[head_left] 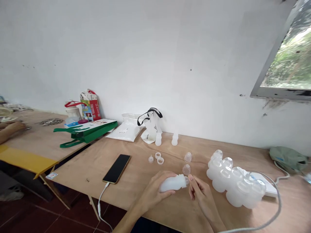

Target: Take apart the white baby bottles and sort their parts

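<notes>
My left hand (152, 192) is shut around a white translucent silicone bottle (173, 183) lying on its side. A small clear cap (186, 180) sits at the bottle's neck. My right hand (200, 197) is just beside that neck, and I cannot tell whether its fingertips pinch anything. Clear dome lids (186, 169) lie on the plywood table (136, 168) just beyond. Near them are small rings (159, 158) and a small clear nipple-shaped piece (151, 159). Two upright white bottles (166, 139) stand by the wall. A cluster of several white bottles (233, 181) lies to my right.
A black phone (116, 168) lies to the left, charging on a white cable. White plastic bags (126, 131), a green bag (85, 134) and a white device (266, 184) with a cord sit on the table. Another person's hand (13, 127) rests on the adjoining table.
</notes>
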A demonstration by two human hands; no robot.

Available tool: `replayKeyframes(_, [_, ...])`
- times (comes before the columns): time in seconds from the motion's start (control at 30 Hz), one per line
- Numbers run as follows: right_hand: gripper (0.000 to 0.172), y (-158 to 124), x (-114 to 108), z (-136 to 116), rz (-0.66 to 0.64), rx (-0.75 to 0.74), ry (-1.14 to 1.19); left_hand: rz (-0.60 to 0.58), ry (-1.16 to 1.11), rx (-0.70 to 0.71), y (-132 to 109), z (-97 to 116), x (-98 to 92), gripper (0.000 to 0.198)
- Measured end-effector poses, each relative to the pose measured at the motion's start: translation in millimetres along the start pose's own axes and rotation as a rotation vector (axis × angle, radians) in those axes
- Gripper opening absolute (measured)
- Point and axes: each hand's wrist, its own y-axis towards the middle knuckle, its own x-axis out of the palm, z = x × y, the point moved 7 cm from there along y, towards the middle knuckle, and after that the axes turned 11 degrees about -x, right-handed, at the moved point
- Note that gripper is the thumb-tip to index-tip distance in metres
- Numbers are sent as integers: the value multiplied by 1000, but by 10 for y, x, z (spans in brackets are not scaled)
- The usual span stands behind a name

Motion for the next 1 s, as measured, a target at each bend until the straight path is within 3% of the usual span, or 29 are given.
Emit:
replayKeyframes(0.2, [39,7,-6,-59,-112,-77,-102,19,-112,-219,11,-206,-118,44])
replayKeyframes(0.37, [40,-38,48,-52,-121,-137,-91,-43,-269,-243,37,-246,-103,42])
replayKeyframes(0.53, [45,-40,13,40,-5,-104,-152,36,-108,-40,22,-54,-123,38])
replayKeyframes(0.7, [49,-29,1,54,33,-66,-162,18,16,183,-30,51,-110,28])
replayKeyframes(0.9, [53,-37,28,129,43,51,-35,57,197,358,-87,135,-70,20])
replayKeyframes(1.0, [55,-26,37,173,60,85,-18,52,210,369,-86,169,-63,22])
